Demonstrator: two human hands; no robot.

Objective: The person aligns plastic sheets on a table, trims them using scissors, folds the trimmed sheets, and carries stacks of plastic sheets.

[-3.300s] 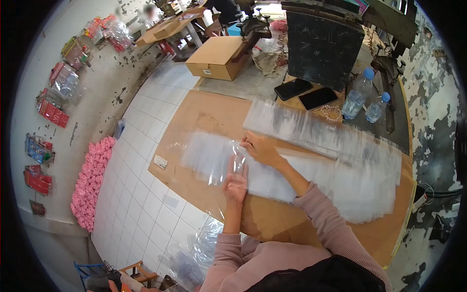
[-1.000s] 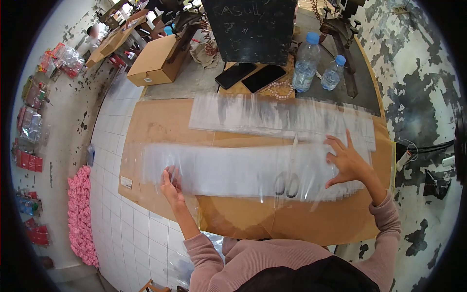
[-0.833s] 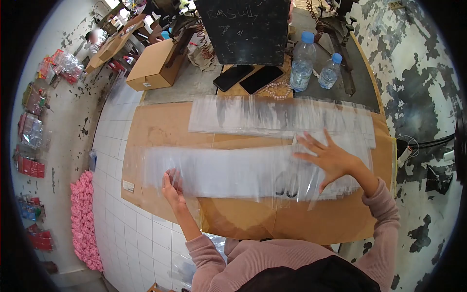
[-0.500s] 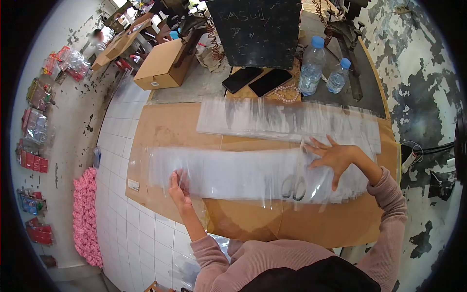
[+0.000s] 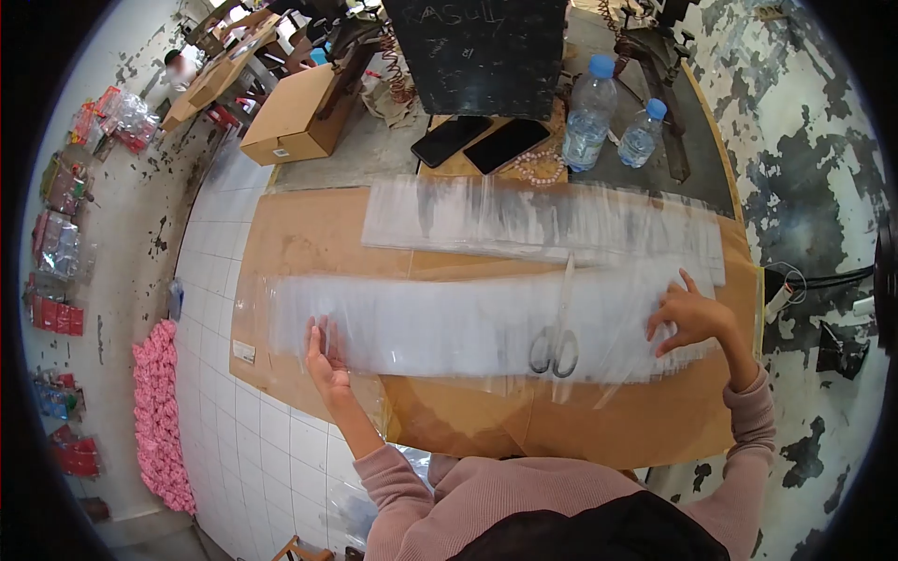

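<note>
A long row of overlapping clear plastic bags (image 5: 440, 327) lies across the brown cardboard. My left hand (image 5: 327, 365) is at the lower edge near the row's left end, its fingers stretched up against the plastic. Over the right end is my right hand (image 5: 692, 316), fingers apart and curved, with nothing seen in them; whether it touches the bags I cannot tell. Scissors (image 5: 559, 327) with dark handles rest on the row, blades pointing away from me. Behind it lies a second row of clear bags (image 5: 524, 220).
Two phones (image 5: 451, 140), a string of beads (image 5: 540, 168), a large bottle (image 5: 589, 117) and a small bottle (image 5: 642, 136) stand or lie at the back beside a black board (image 5: 477, 56). A cardboard box (image 5: 290, 117) sits back left. Another person (image 5: 178, 70) is far left.
My right hand has moved right, away from the scissors, and its fingers have curled in. My left hand stays at the left end of the bags. The whole view has shifted slightly.
</note>
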